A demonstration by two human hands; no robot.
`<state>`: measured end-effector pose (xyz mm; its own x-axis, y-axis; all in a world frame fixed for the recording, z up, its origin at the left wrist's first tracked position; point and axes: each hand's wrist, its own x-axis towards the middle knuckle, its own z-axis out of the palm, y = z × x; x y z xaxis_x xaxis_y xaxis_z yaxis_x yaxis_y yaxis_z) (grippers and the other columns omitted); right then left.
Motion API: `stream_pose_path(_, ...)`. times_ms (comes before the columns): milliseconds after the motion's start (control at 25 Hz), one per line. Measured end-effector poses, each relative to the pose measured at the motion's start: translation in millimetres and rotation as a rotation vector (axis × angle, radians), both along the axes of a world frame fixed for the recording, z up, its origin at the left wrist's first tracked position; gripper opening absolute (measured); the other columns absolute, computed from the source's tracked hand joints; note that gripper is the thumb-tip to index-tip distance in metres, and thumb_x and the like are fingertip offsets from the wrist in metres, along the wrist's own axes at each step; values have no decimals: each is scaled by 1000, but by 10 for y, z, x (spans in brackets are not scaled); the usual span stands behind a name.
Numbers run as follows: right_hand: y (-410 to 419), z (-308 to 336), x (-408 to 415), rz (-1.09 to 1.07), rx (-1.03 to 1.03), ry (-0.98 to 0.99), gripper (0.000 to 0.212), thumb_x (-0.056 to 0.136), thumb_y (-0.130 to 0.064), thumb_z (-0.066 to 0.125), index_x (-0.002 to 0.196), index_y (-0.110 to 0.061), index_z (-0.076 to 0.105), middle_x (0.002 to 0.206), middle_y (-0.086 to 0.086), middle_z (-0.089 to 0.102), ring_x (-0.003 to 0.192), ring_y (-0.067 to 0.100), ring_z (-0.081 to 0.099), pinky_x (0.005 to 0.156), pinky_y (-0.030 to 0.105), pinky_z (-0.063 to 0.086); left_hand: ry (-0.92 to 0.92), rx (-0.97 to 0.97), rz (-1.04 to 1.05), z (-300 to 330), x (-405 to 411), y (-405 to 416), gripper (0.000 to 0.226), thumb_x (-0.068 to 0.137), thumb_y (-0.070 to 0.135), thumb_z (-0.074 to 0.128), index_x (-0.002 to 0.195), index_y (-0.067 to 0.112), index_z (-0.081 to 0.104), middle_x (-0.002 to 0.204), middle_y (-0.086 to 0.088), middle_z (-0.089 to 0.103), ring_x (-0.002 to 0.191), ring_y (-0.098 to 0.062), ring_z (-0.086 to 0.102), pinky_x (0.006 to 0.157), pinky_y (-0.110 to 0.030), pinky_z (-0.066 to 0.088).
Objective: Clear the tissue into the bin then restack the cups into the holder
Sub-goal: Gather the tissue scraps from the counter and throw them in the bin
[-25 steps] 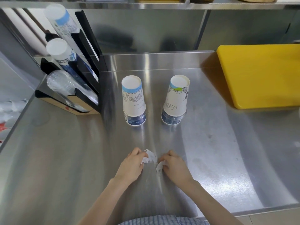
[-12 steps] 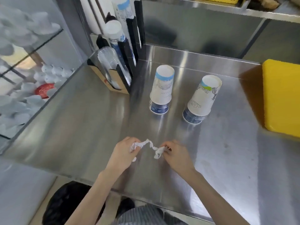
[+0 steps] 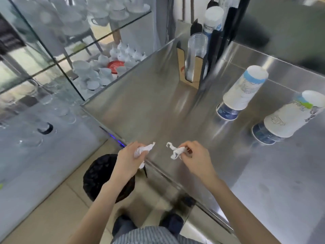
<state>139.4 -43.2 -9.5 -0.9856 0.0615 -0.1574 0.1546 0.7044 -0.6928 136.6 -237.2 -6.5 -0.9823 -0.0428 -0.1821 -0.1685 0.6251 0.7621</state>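
Your left hand (image 3: 127,160) is closed around one crumpled tissue piece (image 3: 143,150), a twisted end poking out past the fingers. Your right hand (image 3: 195,158) pinches a second tissue piece (image 3: 175,150) between thumb and fingertips; its loose strand trails toward the left hand. The two pieces are apart, a gap of bare steel counter (image 3: 158,110) showing between them.

Left grip sits at the counter's near edge. Below and just left of it, on the floor: the bin (image 3: 100,175), black liner, partly hidden by your left forearm.

Beyond the right grip, well apart: two upturned stacks of paper cups, nearer stack (image 3: 288,117), farther stack (image 3: 241,93). Beyond both grips, at the counter's far side: cup holder (image 3: 189,67), loaded with clear and paper cups.
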Motion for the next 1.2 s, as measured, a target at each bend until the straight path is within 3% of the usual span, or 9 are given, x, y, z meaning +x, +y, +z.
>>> stream_pose_path(120,-487,-10,-18,90,2,20,13,79,-10,57,86,-15,66,83,2,55,76,22,55,62,20,31,34,-49,37,11,104,-484,6,85,13,55,84,15,61,72,1,54,76,-21,50,63,-17,31)
stream_pose_path(320,-1386,-97,26,178,-14,8,13,79,-10,56,86,-15,66,76,-4,49,72,16,50,63,19,29,34,-64,144,-40,276,-1371,13,85,9,52,92,11,64,68,17,47,76,-19,46,64,1,34)
stream_pose_path(440,-1886,-174,50,228,-3,-16,14,79,-11,56,88,-15,65,79,-3,50,72,16,48,63,21,28,-3,-68,172,-119,372,-1849,11,87,10,50,90,11,61,71,4,48,76,-20,43,58,-14,33)
stream_pose_path(560,-2243,-259,60,263,16,-32,13,80,-10,56,90,-12,64,74,-4,48,72,16,46,64,20,26,-47,-55,179,-183,447,-2185,10,88,10,48,87,11,57,76,0,49,74,-20,43,63,-25,29)
stream_pose_path(720,-2650,-376,21,320,12,-120,13,83,-14,53,94,-11,60,81,1,50,77,17,47,71,25,30,-145,84,329,-321,506,-2534,28,84,7,48,61,23,49,50,11,51,55,-3,51,46,-11,36)
stream_pose_path(880,-2918,-595,-123,375,58,-177,15,84,-16,53,96,-10,59,86,4,52,81,20,48,73,29,33,-240,172,417,-574,448,-2653,25,83,5,46,74,25,57,65,8,52,57,-5,48,43,-5,37)
stream_pose_path(1040,-3065,-900,-232,416,70,-254,16,84,-16,53,98,-12,60,92,6,55,84,22,53,75,31,38,-355,269,495,-943,386,-2702,16,83,10,50,82,23,60,55,5,47,50,-9,42,38,-6,34)
stream_pose_path(1120,-3134,-1106,-288,435,66,-288,16,84,-15,53,98,-12,60,95,8,58,85,21,53,73,27,36,-403,323,525,-1185,358,-2727,9,84,15,53,86,20,60,59,4,50,53,-10,44,42,-5,35)
stream_pose_path(1200,-3191,-1380,-363,446,74,-320,17,84,-14,52,99,-12,60,98,8,58,85,19,52,71,25,33,-429,392,567,-1490,312,-2755,7,85,23,55,85,19,60,72,2,57,65,-13,51,62,-17,45)
